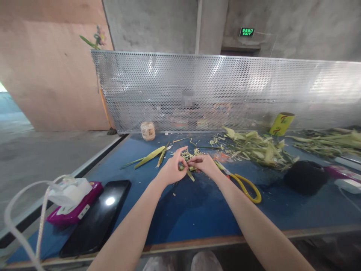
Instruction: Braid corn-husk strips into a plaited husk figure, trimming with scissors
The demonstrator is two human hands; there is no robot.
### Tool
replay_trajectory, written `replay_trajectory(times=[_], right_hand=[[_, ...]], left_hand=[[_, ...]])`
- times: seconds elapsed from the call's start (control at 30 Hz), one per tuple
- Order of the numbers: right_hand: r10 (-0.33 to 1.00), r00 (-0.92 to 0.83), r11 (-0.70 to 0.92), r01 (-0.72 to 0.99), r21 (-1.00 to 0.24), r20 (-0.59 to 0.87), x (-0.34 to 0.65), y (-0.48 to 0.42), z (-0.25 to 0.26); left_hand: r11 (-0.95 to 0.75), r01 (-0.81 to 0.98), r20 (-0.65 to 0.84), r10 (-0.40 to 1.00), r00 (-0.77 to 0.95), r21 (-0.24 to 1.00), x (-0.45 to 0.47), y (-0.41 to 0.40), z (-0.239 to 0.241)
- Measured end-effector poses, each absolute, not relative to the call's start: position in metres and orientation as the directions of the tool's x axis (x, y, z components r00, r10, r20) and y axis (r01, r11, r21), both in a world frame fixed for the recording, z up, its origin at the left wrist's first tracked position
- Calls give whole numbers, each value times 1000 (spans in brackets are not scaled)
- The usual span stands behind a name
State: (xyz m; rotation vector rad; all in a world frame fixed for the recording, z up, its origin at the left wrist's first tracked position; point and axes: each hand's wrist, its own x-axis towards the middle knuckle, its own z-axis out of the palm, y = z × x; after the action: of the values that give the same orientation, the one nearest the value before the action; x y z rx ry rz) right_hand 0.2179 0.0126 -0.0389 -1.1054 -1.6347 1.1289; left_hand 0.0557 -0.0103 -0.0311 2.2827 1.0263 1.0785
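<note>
My left hand (175,168) is closed in a pinch, thumb against forefinger, over the middle of the blue table. Close against it, my right hand (205,164) also pinches, so the fingertips of both hands nearly meet. Whatever lies between them is small and mostly hidden. A short pale-green strip (191,176) shows just below the fingertips. Behind and around the fingers is a heap of small cut husk bits (194,152). Yellow-handled scissors (244,184) lie beside my right forearm, blades toward the heap. Left of my left hand lie long corn husk leaves (150,157).
A pile of corn husks (256,148) lies at right, near a yellow-green can (282,124) and a black round object (305,177). A black phone (97,218) and a purple power strip (76,207) with white plugs lie at left. A jar (148,130) stands before the perforated metal screen (169,75).
</note>
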Motion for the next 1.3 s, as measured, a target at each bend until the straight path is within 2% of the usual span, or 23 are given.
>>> replay_trajectory(times=[0.13, 0.27, 0.37, 0.5, 0.6, 0.8, 0.93, 1.07, 1.3], right_hand=[[944, -263, 269, 260, -928, 200, 217, 13, -40], [896, -276, 435, 382, -815, 349, 217, 13, -41], [863, -291, 503, 430, -750, 412, 217, 13, -41], [863, -304, 503, 433, -748, 404, 217, 13, -43], [849, -317, 526, 436, -730, 423, 217, 14, -46], [755, -345, 653, 475, -591, 557, 218, 14, -45], [706, -388, 702, 494, -512, 593, 217, 14, -43], [743, -349, 662, 513, -547, 571, 217, 13, -42], [841, -267, 540, 392, -744, 470, 216, 9, -39]], left_hand=[[-531, 375, 447, 846, 291, 760, 54, -4, -33], [-427, 370, 400, 904, 153, 825, 54, 7, -40], [-353, 292, 295, 929, 223, 889, 56, 13, -47], [-284, 228, 221, 938, 267, 931, 57, 14, -50], [-263, 225, 200, 942, 268, 938, 57, 14, -50], [-271, 240, 206, 942, 263, 932, 57, 13, -50], [-269, 208, 209, 940, 270, 940, 58, 12, -49], [-334, 208, 269, 920, 285, 920, 57, 12, -48], [-440, 265, 370, 887, 277, 858, 56, 13, -49]])
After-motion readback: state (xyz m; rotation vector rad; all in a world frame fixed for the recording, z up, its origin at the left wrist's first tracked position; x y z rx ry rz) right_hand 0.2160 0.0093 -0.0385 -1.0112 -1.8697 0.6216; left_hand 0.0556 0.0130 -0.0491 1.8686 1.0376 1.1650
